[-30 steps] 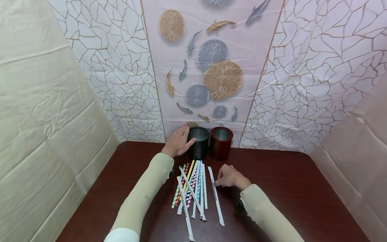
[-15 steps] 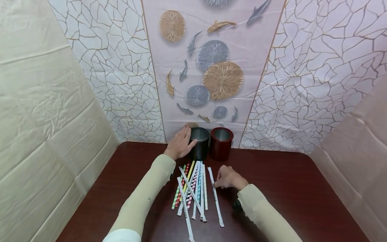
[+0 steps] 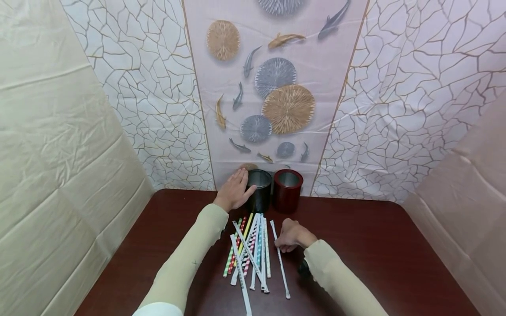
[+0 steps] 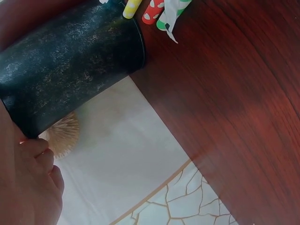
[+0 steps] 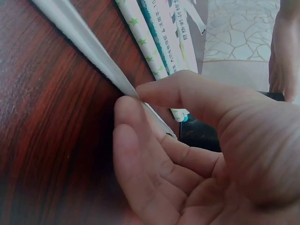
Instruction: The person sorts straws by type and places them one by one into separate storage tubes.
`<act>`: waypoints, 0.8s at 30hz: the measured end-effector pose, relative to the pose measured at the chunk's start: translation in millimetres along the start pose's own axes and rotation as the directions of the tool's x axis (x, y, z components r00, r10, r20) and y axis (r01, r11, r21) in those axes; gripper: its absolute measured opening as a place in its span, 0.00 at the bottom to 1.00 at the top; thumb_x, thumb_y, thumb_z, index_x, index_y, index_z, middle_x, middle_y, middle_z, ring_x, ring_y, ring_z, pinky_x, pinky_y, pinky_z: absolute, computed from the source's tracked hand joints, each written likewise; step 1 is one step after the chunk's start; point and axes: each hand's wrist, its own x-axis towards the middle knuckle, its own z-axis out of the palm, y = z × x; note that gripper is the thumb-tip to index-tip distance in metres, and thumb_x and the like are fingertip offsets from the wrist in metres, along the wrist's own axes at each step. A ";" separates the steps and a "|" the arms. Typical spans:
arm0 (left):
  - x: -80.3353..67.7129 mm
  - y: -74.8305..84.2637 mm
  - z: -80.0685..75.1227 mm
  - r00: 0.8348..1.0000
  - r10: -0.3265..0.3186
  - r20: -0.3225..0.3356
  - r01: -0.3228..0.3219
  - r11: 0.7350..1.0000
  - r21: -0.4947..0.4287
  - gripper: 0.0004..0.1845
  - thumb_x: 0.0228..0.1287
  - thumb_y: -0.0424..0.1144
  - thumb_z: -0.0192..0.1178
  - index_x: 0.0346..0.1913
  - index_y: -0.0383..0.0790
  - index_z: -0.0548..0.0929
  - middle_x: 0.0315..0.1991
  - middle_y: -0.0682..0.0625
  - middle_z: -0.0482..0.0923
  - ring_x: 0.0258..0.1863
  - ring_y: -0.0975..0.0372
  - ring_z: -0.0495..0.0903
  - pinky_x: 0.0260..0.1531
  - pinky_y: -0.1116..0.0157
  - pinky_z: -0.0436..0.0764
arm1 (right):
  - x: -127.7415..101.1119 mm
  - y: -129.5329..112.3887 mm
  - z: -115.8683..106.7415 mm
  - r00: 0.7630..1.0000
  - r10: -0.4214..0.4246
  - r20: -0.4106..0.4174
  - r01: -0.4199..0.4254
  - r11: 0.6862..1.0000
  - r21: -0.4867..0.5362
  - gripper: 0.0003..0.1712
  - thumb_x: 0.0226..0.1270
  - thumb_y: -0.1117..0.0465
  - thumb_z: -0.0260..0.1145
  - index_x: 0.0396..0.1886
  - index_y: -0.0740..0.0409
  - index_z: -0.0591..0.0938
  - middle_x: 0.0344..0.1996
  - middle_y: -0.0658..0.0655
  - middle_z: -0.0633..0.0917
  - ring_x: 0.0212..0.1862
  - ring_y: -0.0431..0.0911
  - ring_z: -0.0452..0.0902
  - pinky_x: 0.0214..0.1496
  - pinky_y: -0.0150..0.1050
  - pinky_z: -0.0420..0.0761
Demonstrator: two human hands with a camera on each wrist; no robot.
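Observation:
My left hand (image 3: 238, 188) wraps the left side of a black cup (image 3: 261, 191) at the back of the table; in the left wrist view my left hand's fingers (image 4: 40, 161) lie behind the black cup (image 4: 70, 61). A dark red cup (image 3: 287, 190) stands right beside it. In front lies a fan of paper-wrapped and coloured patterned straws (image 3: 250, 250). My right hand (image 3: 282, 242) pinches one white wrapped straw (image 3: 280, 261) lying apart at the pile's right. The right wrist view shows my right hand (image 5: 131, 97) with thumb and forefinger closed on that white wrapped straw (image 5: 84, 40).
The dark wooden table (image 3: 375, 245) is closed in by patterned cloth walls (image 3: 395, 109) at the back and plain cream cloth (image 3: 59, 131) on both sides. A small black object (image 3: 303, 268) sits under my right wrist.
My right hand has slid a little left and closed on the lone white straw, which has shifted slightly left with it. My left hand stays on the black cup.

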 end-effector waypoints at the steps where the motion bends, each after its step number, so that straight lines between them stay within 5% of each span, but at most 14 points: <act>1: 0.2 0.1 -0.1 1.000 -0.001 0.003 0.001 1.000 0.003 0.43 0.86 0.63 0.31 0.85 0.32 0.49 0.87 0.38 0.46 0.88 0.49 0.46 0.86 0.52 0.51 | 0.9 0.3 0.6 1.000 0.009 0.002 -0.009 1.000 0.006 0.12 0.61 0.65 0.76 0.18 0.61 0.88 0.18 0.57 0.89 0.22 0.45 0.87 0.30 0.41 0.90; 11: 1.3 -0.9 0.3 1.000 -0.004 0.025 0.004 1.000 0.010 0.43 0.86 0.63 0.30 0.85 0.33 0.48 0.87 0.39 0.44 0.88 0.50 0.45 0.86 0.52 0.49 | 5.0 1.8 3.3 0.998 0.062 -0.008 -0.061 0.998 0.030 0.11 0.59 0.63 0.76 0.18 0.60 0.88 0.19 0.56 0.89 0.22 0.42 0.85 0.29 0.39 0.90; 24: 2.1 -1.7 -1.3 0.999 -0.001 0.035 0.001 1.000 0.006 0.42 0.86 0.62 0.31 0.85 0.32 0.48 0.87 0.38 0.45 0.88 0.49 0.45 0.87 0.52 0.49 | -2.4 -8.1 -10.9 0.998 0.002 -0.057 -0.003 1.000 -0.004 0.16 0.62 0.61 0.76 0.15 0.59 0.89 0.17 0.55 0.88 0.22 0.43 0.86 0.32 0.41 0.91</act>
